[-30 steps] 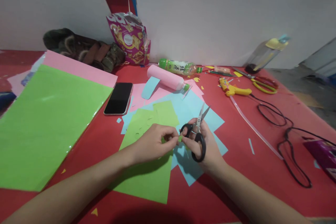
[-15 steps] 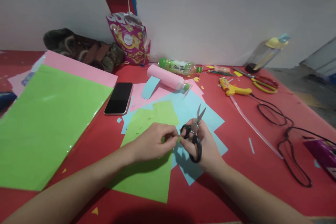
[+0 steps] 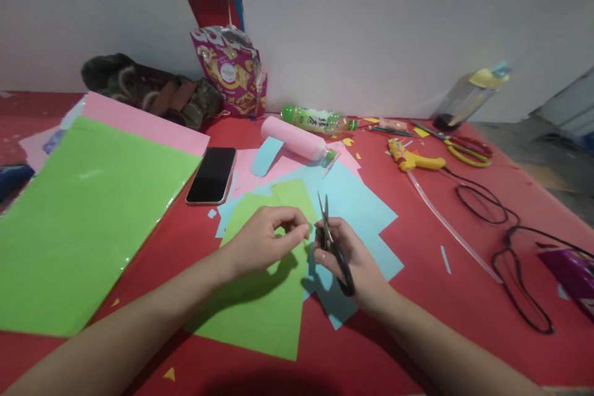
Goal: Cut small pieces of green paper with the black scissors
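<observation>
While the right hand (image 3: 357, 263) grips black-handled scissors (image 3: 342, 266), the left hand (image 3: 266, 238) curls above green paper (image 3: 260, 322), its fingertips close together, though whether they pinch anything is unclear.

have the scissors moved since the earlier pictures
Yes: the scissors have swung to the left, nearer to the phone, which lies where it was.

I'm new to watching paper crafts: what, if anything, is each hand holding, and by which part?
The right hand holds black-handled metal scissors by the handles; whether the left hand pinches anything cannot be told.
</observation>
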### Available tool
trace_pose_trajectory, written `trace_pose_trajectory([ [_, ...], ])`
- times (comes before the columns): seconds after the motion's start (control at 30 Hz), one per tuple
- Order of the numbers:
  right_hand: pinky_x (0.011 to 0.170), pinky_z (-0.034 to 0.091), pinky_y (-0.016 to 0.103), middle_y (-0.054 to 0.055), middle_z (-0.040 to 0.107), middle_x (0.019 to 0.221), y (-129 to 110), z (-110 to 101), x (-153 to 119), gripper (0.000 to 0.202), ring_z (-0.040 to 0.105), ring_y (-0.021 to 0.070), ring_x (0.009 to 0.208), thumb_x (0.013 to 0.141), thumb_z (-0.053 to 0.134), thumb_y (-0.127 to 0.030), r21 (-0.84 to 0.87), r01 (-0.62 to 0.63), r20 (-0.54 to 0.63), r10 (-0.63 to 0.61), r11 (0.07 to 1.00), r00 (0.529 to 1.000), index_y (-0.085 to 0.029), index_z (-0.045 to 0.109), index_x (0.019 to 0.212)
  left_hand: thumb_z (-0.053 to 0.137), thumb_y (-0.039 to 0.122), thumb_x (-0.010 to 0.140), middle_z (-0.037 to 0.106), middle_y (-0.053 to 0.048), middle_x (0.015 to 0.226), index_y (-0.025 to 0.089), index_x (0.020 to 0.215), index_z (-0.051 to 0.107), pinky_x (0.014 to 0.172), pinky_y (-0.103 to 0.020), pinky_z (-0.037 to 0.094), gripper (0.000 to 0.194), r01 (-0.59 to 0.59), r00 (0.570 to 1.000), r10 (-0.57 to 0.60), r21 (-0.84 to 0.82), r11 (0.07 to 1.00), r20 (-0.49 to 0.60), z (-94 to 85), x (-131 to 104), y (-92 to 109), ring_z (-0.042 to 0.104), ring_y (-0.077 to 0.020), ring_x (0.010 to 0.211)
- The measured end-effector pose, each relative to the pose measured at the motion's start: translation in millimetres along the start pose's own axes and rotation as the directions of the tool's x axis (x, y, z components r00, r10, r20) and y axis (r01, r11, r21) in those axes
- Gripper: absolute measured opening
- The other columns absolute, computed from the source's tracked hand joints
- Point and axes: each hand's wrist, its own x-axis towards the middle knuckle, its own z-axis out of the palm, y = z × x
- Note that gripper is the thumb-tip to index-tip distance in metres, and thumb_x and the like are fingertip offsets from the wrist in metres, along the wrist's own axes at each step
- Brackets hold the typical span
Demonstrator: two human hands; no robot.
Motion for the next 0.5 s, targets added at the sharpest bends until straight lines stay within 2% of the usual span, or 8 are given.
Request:
trace_pose_trajectory([
  [0.1,0.063,0.036,0.029,-0.002,0.042,0.074,-1.5,0.7,-2.4,0.038,0.042,0.0130,0.067,0.067,0.061,-0.038,0.019,-0.014,0.091,0.012,1.000,0.996,-0.022,0.041,0.095,0.042,0.022,0.076,0.041,0.005,0.053,0.015,0.063,0.048,0.048,-0.017,0.034,0.016,0.027,0.985,-0.047,-0.125,0.992,-0.167,-1.8,-1.2,2.6,0.039,-0.0068,0.050],
  [0.2,0.064,0.036,0.030,0.000,0.042,0.077,-1.8,1.4,-4.9,0.045,0.043,0.0152,0.071,0.065,0.061,-0.046,0.045,-0.014,0.157,0.007,0.999,0.988,-0.023,0.042,0.100,0.043,0.023,0.076,0.040,0.005,0.053,0.015,0.063,0.046,0.048,-0.018,0.034,0.016,0.024,0.969,-0.070,-0.190,0.981,-0.238,-0.7,-2.4,4.3,0.038,-0.0066,0.049],
  [0.5,0.063,0.034,0.028,0.001,0.044,0.078,-0.4,-0.4,-8.2,0.048,0.043,0.0150,0.070,0.067,0.055,-0.055,0.150,-0.007,0.256,-0.032,0.989,0.966,-0.023,0.044,0.102,0.042,0.020,0.079,0.048,0.004,0.056,0.015,0.062,0.049,0.047,-0.017,0.034,0.019,0.006,0.977,-0.033,-0.128,0.992,-0.212,5.9,-4.9,6.7,0.042,-0.0060,0.050],
])
